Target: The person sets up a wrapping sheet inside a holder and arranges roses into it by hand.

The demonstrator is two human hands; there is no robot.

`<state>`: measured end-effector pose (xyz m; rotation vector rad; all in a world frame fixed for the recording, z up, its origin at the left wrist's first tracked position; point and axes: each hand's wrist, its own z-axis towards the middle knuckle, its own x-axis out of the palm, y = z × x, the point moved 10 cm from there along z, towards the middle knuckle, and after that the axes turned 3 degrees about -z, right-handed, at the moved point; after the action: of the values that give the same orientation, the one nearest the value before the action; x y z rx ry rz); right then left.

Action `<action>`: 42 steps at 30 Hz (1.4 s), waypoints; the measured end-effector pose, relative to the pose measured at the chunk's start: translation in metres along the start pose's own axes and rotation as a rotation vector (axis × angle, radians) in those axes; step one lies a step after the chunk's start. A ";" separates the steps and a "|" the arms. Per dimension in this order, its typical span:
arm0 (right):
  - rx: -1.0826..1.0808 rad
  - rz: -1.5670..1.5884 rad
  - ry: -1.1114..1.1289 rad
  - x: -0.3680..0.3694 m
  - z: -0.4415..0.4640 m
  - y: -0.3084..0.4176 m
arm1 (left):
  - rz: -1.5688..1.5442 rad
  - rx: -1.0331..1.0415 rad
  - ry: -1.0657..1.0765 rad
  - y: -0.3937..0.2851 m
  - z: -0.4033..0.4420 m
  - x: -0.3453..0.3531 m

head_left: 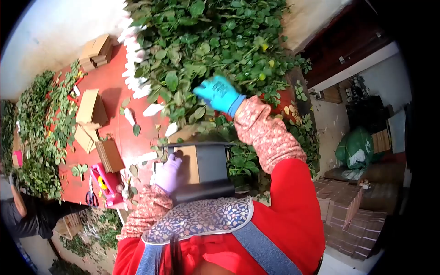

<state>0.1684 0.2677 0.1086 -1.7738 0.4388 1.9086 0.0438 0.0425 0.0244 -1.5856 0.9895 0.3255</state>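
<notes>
Your left hand (pixel 167 175), lavender glove, is at the left edge of the cardboard sheet (pixel 190 166) in the dark holder (pixel 213 162). Sheet sits just right of that grip; can't tell if the fingers are clamped on it or only resting.

Your right hand (pixel 220 94), teal glove, is farther out and to the right, at the leafy stems (pixel 206 41). Fingers bent; can't tell if they're closed on a stem. Most of the pile lies beyond that grip.

Left of your left grip: pink tape dispenser (pixel 111 198), then scissors (pixel 91 198). Cardboard stack (pixel 110 156) is just beyond the dispenser, on the red table (pixel 142 119).
</notes>
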 end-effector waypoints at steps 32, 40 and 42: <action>-0.004 -0.620 0.250 0.099 0.064 -0.027 | -0.021 0.037 -0.051 -0.009 0.006 -0.029; -0.031 -0.303 0.023 -0.003 0.026 -0.040 | -0.060 0.095 -0.128 0.000 0.001 -0.028; -0.016 -0.124 -0.284 -0.037 -0.011 -0.069 | -0.102 0.104 -0.118 0.007 0.002 -0.020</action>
<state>0.2168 0.3140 0.1513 -1.4705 0.2072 2.0377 0.0271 0.0534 0.0329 -1.4985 0.8193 0.2893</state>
